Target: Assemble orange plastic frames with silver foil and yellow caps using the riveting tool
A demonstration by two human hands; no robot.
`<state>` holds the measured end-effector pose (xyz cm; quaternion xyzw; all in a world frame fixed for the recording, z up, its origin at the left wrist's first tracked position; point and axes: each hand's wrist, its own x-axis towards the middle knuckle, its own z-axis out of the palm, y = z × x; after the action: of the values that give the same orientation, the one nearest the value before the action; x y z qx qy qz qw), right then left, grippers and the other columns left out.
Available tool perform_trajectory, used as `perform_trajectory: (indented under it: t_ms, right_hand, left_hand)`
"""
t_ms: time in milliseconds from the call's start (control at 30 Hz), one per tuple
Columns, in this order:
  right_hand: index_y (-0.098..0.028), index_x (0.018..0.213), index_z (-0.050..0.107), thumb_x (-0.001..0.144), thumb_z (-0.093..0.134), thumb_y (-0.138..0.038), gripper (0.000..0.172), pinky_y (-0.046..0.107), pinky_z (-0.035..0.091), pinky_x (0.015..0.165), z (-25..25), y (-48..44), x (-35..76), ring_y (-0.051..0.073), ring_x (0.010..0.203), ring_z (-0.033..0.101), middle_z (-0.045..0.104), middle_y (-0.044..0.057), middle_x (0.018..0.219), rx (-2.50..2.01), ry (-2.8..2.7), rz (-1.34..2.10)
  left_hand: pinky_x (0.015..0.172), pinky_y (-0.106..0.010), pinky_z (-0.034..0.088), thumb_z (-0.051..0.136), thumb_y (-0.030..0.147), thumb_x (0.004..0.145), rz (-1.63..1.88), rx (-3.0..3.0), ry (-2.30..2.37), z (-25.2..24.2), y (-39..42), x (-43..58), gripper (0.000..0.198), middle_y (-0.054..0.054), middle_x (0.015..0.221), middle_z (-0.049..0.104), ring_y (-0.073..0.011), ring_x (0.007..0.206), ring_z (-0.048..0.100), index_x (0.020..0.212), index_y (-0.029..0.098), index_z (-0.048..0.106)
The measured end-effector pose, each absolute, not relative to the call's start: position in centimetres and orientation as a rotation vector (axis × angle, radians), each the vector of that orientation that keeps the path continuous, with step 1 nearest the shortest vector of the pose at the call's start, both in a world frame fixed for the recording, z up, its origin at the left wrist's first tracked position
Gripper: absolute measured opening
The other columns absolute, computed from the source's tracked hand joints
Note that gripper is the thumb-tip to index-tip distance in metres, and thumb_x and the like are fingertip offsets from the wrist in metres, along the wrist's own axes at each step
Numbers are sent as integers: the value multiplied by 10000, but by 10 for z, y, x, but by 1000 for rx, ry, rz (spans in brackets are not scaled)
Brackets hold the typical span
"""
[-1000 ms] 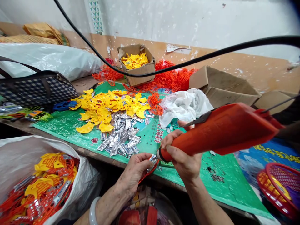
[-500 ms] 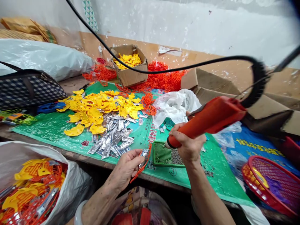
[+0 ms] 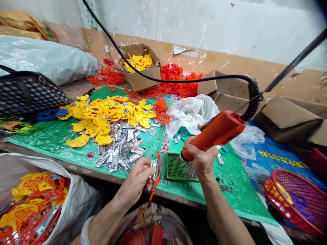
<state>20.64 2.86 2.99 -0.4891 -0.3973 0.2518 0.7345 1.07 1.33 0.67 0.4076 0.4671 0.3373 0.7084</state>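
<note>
Two hands work at the green screw tray [image 3: 176,169]: the right hand [image 3: 201,154] grips an orange electric screwdriver [image 3: 217,131], tip just above the tray; the left hand [image 3: 139,178] pinches a silver-and-orange piece [image 3: 155,170] just left of it.

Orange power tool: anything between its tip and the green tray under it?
Nothing visible. The right hand holds the orange power tool with its tip just above the green tray. The left hand, holding an orange-and-silver piece, stays left of the tray.
</note>
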Motion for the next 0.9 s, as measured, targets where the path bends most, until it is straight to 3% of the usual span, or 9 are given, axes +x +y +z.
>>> perform_trajectory:
  t_ms: [300,433,633,900]
  right_hand:
    - [-167,597,660,579,754,-171,95,289,452,509,28,29,206,139,514,544,628,-15,579,-1096,-900,555]
    - [-171,622,655,580,767,-201,124,303,464,533,25,30,207,145,521,557,633,-18,591,-1090,-901,560]
    - [-175,618,663,564,758,-182,109,301,476,542,28,30,205,138,518,562,641,-24,590,-1110,-918,552]
    - [-168,628,659,566,754,-203,119,315,486,557,30,32,206,148,540,573,642,-16,602,-1119,-919,542]
  left_hand:
    - [353,-148,350,671,443,730,665,1023,1046,4,20,4,320,98,466,502,-61,382,414,780,203,464]
    - [400,-160,364,659,460,751,621,1151,1037,5,26,0,326,76,540,527,-64,441,437,754,196,468]
    - [371,-162,183,622,496,762,504,1326,1077,12,35,-6,335,127,470,376,-52,399,275,746,210,447]
    - [393,-193,153,619,472,766,485,1330,1001,17,38,-1,299,144,456,331,-53,377,210,779,208,480]
